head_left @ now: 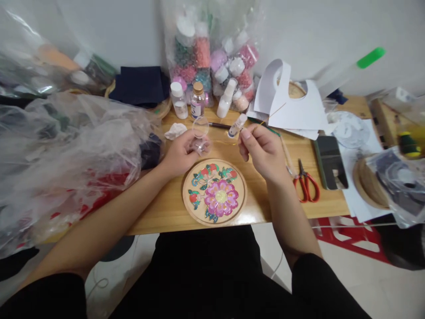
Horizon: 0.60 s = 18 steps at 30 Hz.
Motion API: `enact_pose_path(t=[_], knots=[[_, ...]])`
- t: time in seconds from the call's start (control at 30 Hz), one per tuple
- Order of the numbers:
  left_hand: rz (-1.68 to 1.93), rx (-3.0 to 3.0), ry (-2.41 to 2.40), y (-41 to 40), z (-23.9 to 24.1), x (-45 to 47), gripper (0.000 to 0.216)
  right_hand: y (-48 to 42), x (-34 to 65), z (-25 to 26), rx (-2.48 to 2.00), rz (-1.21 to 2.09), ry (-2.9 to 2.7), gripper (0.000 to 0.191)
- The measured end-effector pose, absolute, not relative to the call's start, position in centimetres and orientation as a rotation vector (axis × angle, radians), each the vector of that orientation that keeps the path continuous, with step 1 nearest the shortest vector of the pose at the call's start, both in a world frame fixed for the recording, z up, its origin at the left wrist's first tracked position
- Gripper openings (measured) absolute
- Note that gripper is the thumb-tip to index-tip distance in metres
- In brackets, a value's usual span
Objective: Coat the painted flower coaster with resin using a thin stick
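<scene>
My left hand is closed around a small clear plastic cup, above the back left of a round wooden plaque. To the right, my right hand pinches a thin yellowish stick that points up and to the right. The wooden plaque lies flat on the table near its front edge. On it is a raised pink flower with teal leaves and red fruit shapes. Just behind my right hand stands a small white bottle, tilted in view.
Bottles and bags of coloured chips line the wall. Red-handled scissors and a phone lie to the right on the wooden table. Crumpled plastic sheeting covers the left. A crumpled tissue lies near my left hand.
</scene>
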State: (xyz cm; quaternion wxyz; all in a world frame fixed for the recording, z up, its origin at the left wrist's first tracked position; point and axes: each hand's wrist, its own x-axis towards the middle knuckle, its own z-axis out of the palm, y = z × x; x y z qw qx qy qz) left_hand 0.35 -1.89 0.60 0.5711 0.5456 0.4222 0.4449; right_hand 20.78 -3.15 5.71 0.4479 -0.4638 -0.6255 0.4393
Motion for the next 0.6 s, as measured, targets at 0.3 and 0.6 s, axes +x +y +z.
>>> enact_pose_path(t=[0.3, 0.6], knots=[[1.021, 1.392, 1.01, -2.5, 0.8, 0.4, 0.025, -3.1, 20.8, 4.8, -1.228, 0.694, -1.877, 0.024], [1.025, 1.462, 0.994, -2.4, 0.3, 0.5, 0.026, -3.2, 19.8, 4.2, -1.251, 0.467, -2.061, 0.027]])
